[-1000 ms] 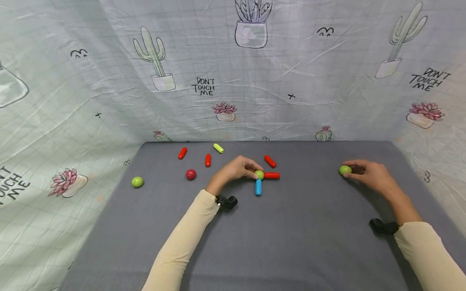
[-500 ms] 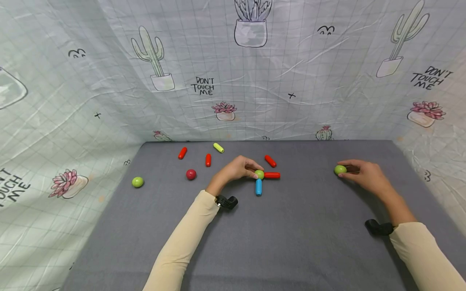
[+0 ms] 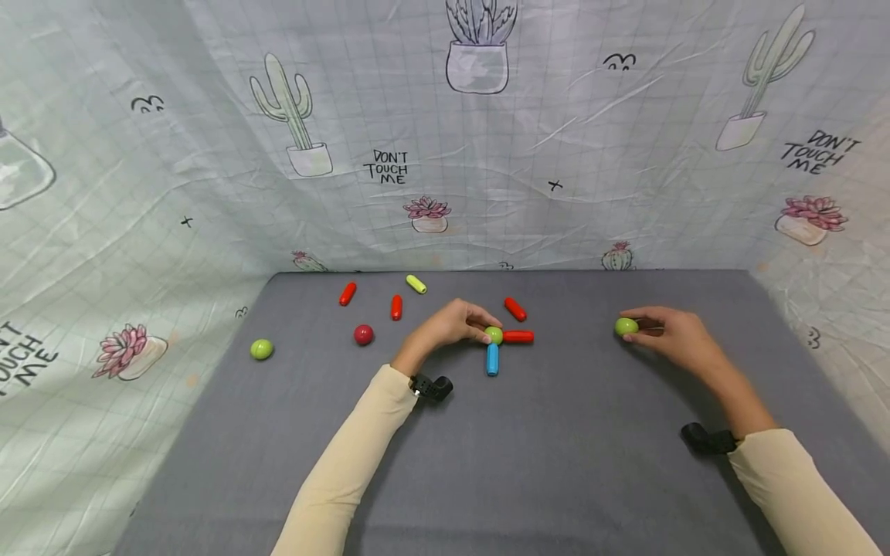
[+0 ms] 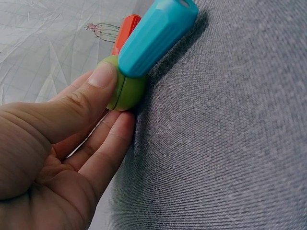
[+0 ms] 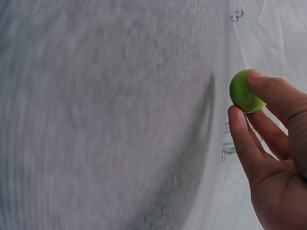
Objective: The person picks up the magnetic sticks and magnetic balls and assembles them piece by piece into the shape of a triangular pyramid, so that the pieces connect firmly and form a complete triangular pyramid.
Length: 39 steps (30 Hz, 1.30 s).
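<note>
My left hand [image 3: 455,324] pinches a green ball [image 3: 494,335] between thumb and fingers near the middle of the table. A red stick [image 3: 518,337] meets that ball on its right, and a blue stick [image 3: 492,360] meets it on the near side. In the left wrist view the blue stick [image 4: 158,36] reaches out from the green ball [image 4: 129,91], with the red one partly hidden behind it. Over to the right, my right hand [image 3: 670,333] holds a second green ball [image 3: 626,327]; the right wrist view has this ball [image 5: 243,91] between thumb and fingertips.
Behind the joined pieces lies a loose red stick [image 3: 515,310]. Farther left are two more red sticks [image 3: 396,307], a yellow-green stick [image 3: 416,284], a red ball [image 3: 364,334] and another green ball [image 3: 261,349]. A printed cloth [image 3: 521,154] rises behind the grey table [image 3: 556,463].
My right hand has moved left with its green ball, toward the joined pieces. The left hand keeps its pinch on the other green ball and has barely moved.
</note>
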Each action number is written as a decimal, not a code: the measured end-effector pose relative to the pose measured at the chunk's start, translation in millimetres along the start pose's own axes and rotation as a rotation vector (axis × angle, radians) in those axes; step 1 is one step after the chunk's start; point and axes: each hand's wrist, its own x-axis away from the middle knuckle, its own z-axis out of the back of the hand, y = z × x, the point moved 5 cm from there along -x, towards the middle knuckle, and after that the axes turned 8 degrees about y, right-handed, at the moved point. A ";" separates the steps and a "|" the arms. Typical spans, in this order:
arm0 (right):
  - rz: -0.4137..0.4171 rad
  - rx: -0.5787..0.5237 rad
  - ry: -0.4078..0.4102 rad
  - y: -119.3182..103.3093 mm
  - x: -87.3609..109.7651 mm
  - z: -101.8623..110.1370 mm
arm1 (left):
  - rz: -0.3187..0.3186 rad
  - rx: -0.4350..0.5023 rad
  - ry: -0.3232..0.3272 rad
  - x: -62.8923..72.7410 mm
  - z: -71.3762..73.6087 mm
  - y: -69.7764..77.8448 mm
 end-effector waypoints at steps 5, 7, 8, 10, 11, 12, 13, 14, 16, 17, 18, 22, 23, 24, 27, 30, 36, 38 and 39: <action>0.020 -0.030 0.003 -7.5 -0.7 -6.8 | 0.003 0.010 -0.001 0.4 -1.2 -0.4; 0.023 -0.040 0.002 -10.2 -2.2 -8.9 | -0.001 0.014 0.002 0.5 -0.8 0.8; 0.027 -0.045 0.000 -11.8 -3.1 -10.0 | -0.002 0.013 0.003 0.5 -0.6 1.4; 0.034 -0.055 -0.011 -14.8 -5.3 -13.1 | 0.000 0.014 0.006 0.9 -0.2 1.6; 0.037 -0.060 -0.017 -16.4 -6.4 -14.9 | 0.000 0.016 0.006 1.0 0.0 1.4; 0.037 -0.066 -0.025 -17.8 -7.5 -16.8 | 0.000 0.019 0.007 1.0 0.1 1.2; 0.037 -0.073 -0.033 -19.4 -8.5 -18.7 | 0.000 0.023 0.007 0.8 0.0 0.8; 0.035 -0.080 -0.042 -20.9 -9.5 -20.7 | 0.001 0.028 0.007 0.7 -0.1 0.5; 0.028 -0.096 -0.062 -24.2 -11.4 -25.2 | 0.002 0.038 0.007 0.6 -0.4 0.1; 0.025 -0.105 -0.072 -26.2 -12.3 -27.5 | 0.003 0.041 0.006 0.5 -0.6 -0.2; 0.022 -0.113 -0.082 -28.1 -13.2 -30.0 | 0.003 0.041 0.006 0.4 -0.7 -0.3; 0.023 -0.145 -0.113 -36.2 -16.9 -39.8 | 0.001 0.032 0.005 -0.3 -0.9 -1.3; 0.027 -0.149 -0.119 -38.1 -17.7 -42.1 | -0.001 0.030 0.004 -0.6 -1.1 -1.6; 0.029 -0.155 -0.124 -39.9 -18.4 -44.2 | -0.004 0.026 0.003 -0.8 -1.2 -1.8; 0.048 -0.162 -0.131 -46.1 -20.3 -48.9 | -0.012 0.018 -0.003 -1.9 -1.6 -1.3; 0.054 -0.172 -0.142 -51.0 -22.0 -52.5 | -0.010 0.014 -0.005 -2.2 -1.6 -1.1; 0.051 -0.185 -0.181 -57.7 -27.1 -59.9 | -0.002 0.005 -0.005 -0.9 -0.4 -0.1; 0.051 -0.186 -0.193 -60.1 -29.0 -61.9 | -0.002 0.007 -0.005 -0.6 -0.3 0.4; 0.053 -0.189 -0.201 -61.5 -30.0 -63.1 | -0.003 0.007 -0.004 -0.7 -0.3 0.5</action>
